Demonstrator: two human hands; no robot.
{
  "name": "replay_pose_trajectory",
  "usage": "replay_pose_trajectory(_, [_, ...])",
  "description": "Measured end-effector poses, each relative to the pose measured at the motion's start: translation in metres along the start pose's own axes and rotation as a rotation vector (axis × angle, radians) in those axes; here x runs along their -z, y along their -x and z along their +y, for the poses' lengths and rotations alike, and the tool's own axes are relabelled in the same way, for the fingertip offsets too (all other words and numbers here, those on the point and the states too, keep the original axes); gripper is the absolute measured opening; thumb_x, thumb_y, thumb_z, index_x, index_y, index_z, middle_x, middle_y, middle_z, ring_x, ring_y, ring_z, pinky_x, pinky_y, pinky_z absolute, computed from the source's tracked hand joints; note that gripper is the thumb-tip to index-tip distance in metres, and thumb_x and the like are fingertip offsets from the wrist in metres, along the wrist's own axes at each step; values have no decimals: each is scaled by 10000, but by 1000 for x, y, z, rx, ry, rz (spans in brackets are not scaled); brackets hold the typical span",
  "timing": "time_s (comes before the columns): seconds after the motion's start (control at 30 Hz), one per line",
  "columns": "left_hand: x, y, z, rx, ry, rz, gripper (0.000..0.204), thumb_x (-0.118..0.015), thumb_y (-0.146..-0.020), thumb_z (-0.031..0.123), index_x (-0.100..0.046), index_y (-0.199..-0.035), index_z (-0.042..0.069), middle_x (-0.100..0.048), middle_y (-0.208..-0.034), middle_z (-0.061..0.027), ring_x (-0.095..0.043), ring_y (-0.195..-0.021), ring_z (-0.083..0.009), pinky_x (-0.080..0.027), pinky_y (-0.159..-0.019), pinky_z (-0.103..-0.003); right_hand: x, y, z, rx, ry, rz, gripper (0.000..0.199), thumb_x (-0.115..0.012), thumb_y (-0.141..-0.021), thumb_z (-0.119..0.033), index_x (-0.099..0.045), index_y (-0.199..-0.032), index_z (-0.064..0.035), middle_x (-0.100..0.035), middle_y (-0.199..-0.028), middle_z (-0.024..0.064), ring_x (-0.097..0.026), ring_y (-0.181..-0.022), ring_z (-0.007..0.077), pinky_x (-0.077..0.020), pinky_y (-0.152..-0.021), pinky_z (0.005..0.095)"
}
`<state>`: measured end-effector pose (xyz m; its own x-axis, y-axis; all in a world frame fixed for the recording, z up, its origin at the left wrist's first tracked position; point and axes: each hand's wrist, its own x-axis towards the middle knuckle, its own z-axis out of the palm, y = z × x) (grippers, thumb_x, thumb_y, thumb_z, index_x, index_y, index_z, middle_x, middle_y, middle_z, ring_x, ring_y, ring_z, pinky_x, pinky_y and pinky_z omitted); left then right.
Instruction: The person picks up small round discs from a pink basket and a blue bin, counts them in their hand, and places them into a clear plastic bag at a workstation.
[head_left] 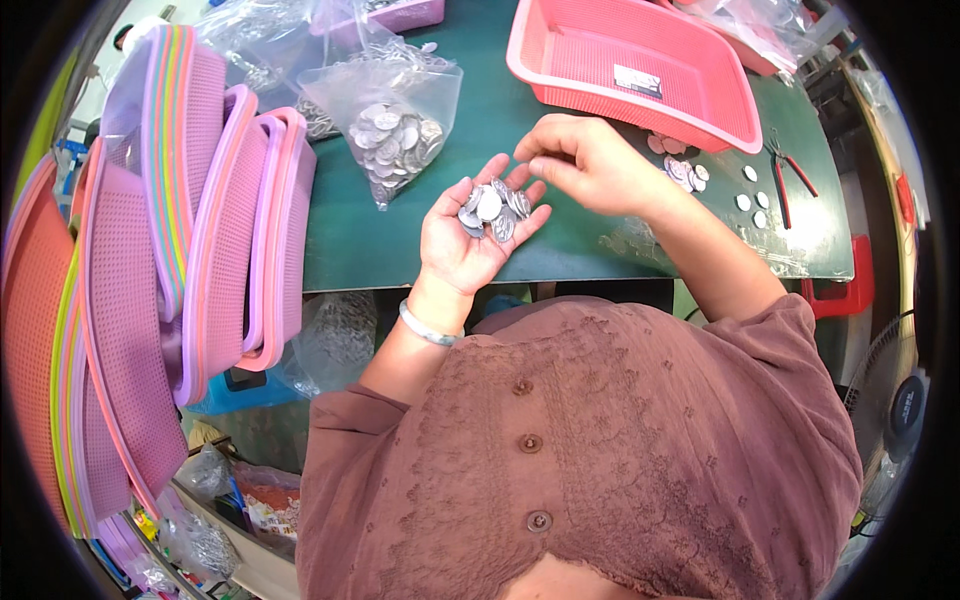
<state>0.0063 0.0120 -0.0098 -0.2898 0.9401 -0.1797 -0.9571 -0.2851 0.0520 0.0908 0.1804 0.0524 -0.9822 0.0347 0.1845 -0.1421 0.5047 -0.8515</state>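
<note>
Discs, small, round and silvery, lie heaped in my left hand, which is cupped palm-up over the near edge of the counter, fingers spread just enough to cradle them. My right hand hovers just above and right of the heap, its grip pinched nearly shut at the fingertips; whether a disc sits between them I cannot tell. I judge this to be sorting or picking through the handful one piece at a time, and the next move would call for a fine pinch on a single disc without tipping the rest off my palm. More discs fill a clear bag at upper centre, and a few lie loose on the counter at right, beside red-handled pliers. My right wrist hides part of another small pile by the pink tray. Stacked baskets at left bend with the lens, and marks on the discs are too small to read.
</note>
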Motion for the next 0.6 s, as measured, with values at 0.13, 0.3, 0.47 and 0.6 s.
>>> replay_pose_trajectory(0.13, [-4, -7, -4, -17, -83, 32, 422, -362, -910, 252, -424, -1257, 19, -492, -1221, -181, -461, -1143, -347, -364, -978, -519, -6, 5, 0, 68, 93, -35, 210, -668, -732, -71, -600, -906, 26, -545, -829, 78, -558, -698, 147, -471, -626, 261])
replay_pose_trajectory(0.3, [-1, -11, -5, 33, -31, -13, 419, -380, -917, 262, -436, -1251, 13, -500, -1215, -156, -482, -1121, -298, -410, -932, -449, -16, 7, 5, 38, 164, 5, 277, -676, -710, -154, -623, -952, -29, -577, -828, 112, -584, -758, 246, -470, -679, 324])
replay_pose_trajectory(0.47, [-6, -13, -8, 2, -110, 16, 424, -366, -937, 287, -421, -1263, 21, -482, -1231, -150, -474, -1132, -302, -378, -974, -490, -15, 7, 10, -105, -236, -6, 136, -658, -739, -75, -577, -822, -4, -589, -861, 92, -576, -743, 186, -478, -666, 299])
replay_pose_trajectory(0.6, [-6, -15, -8, -22, -186, 86, 428, -363, -942, 294, -406, -1277, 32, -473, -1242, -151, -458, -1150, -322, -349, -994, -525, -3, 2, 29, -267, -811, 13, 84, -619, -785, -36, -536, -785, -26, -612, -1026, 115, -573, -786, 128, -492, -760, 251])
